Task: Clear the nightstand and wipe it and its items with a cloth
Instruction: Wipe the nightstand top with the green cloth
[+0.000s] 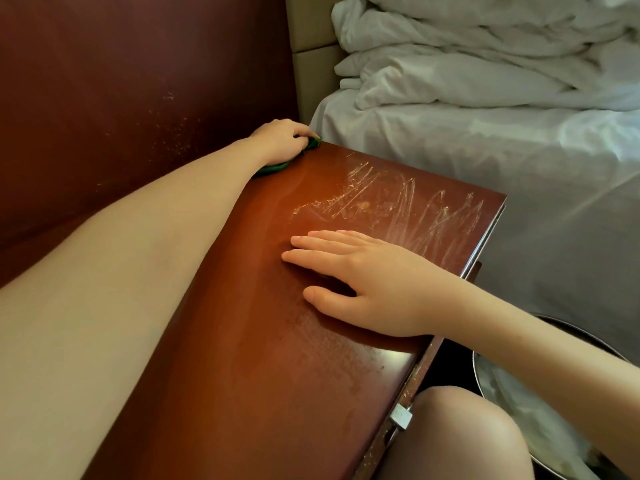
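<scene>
Left arm bare, stretched forward, elbow near straight. Left hand [282, 140] knuckles up, fingers curled round a green cloth [277, 167]. Right arm comes in from the right side. Right hand [367, 282] flat, palm down, fingers straight and close together, thumb spread apart.

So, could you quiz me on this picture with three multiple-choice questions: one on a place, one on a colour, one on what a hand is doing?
1. Where is the cloth? A) at the far corner of the nightstand, beside the bed B) in a drawer C) on the floor
2. What colour is the cloth? A) white B) green C) blue
3. How is the right hand? A) gripping the cloth B) clenched in a fist C) flat on the nightstand
Answers: 1 A, the left hand grips it there; 2 B, green folds show under that hand; 3 C, it lies outstretched on the wood.
</scene>
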Demonstrator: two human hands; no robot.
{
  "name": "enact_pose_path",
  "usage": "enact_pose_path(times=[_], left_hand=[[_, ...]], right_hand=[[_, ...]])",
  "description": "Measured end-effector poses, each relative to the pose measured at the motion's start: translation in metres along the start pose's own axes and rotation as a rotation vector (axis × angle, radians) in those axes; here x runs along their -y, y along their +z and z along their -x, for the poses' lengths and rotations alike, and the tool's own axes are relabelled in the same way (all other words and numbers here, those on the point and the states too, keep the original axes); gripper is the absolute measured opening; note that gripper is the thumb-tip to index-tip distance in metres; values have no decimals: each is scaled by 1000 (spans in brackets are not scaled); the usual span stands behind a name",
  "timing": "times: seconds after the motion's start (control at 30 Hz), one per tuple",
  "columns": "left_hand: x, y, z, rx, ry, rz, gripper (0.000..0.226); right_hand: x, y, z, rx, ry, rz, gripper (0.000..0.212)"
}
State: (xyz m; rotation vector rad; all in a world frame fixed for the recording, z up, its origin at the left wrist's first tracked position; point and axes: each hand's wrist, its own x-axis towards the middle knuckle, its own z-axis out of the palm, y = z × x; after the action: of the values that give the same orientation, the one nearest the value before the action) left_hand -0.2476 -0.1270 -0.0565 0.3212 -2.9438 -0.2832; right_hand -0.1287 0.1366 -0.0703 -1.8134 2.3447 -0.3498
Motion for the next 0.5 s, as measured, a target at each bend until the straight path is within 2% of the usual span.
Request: enact_pose_path(times=[0.23,0.5], left_hand=[[2,0,-7,17,-4,-21,38],[0,-2,13,57,104,-9,36]], right_hand=[[0,0,0,3,1,-12,53],[0,0,-1,2,0,7,53]])
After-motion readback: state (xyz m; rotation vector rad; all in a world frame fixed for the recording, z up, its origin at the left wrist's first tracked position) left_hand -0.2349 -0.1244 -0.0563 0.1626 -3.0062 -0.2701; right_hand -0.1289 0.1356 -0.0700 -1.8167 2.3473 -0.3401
